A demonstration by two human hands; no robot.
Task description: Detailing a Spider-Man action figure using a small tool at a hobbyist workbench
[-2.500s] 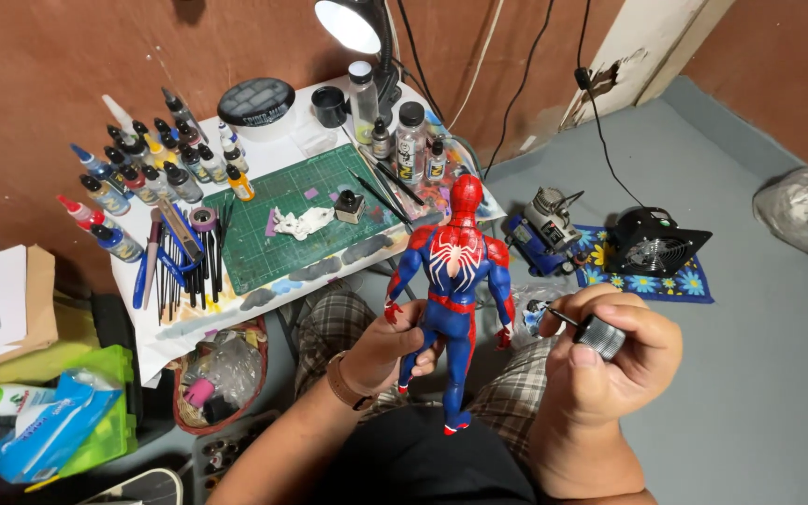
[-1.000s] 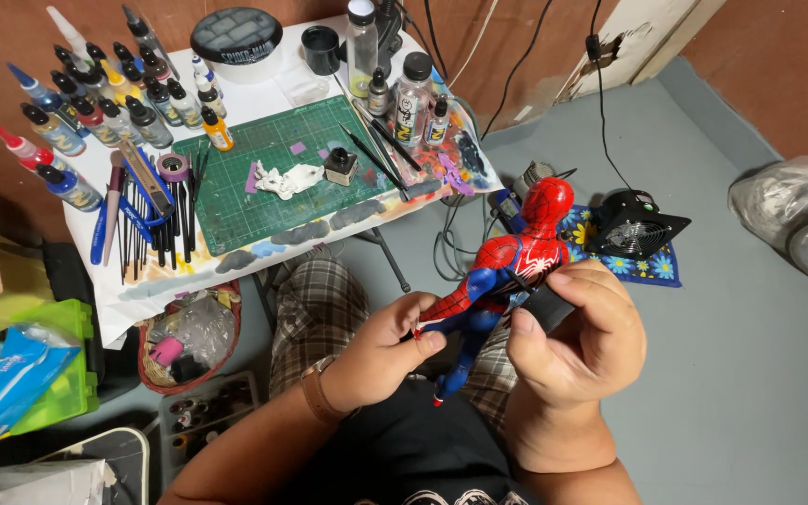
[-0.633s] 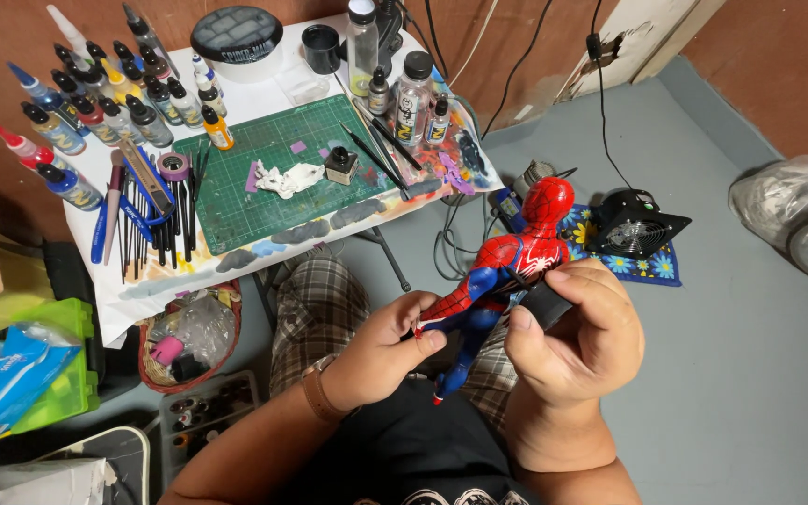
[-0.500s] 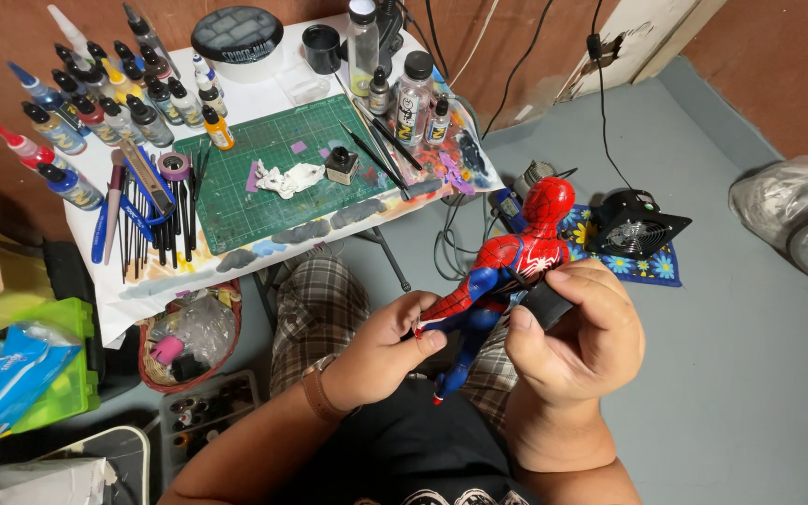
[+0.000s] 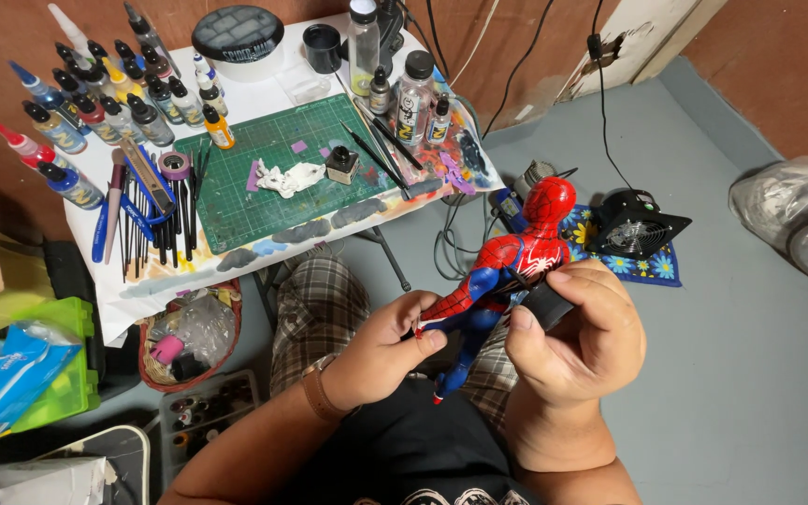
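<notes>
**Red and blue figure held in both hands above the lap**

Grey painted floor (image 5: pixel 750 374), reddish-brown walls. A small white desk (image 5: pixel 264 93) carries a green gridded cutting mat (image 5: pixel 282 178), with rows of dropper paint bottles (image 5: pixel 95 93) along its far-left edge and brushes (image 5: pixel 156 234) laid beside the mat. A white moulded part (image 5: pixel 292 176) lies on the mat. A black square fan (image 5: pixel 636 224) sits on a blue flowered cloth (image 5: pixel 656 266) on the floor.

The action figure (image 5: pixel 507 271), glossy red and blue plastic with a rounded red head, is tilted, head pointing away from the person, over a plaid-clad lap. The left hand (image 5: pixel 381 346) has its fingers pinched on the figure's outstretched red arm. The right hand (image 5: pixel 582 332) is clenched about a small black block (image 5: pixel 546 307) pressed against the figure's torso, thumb on top.
</notes>
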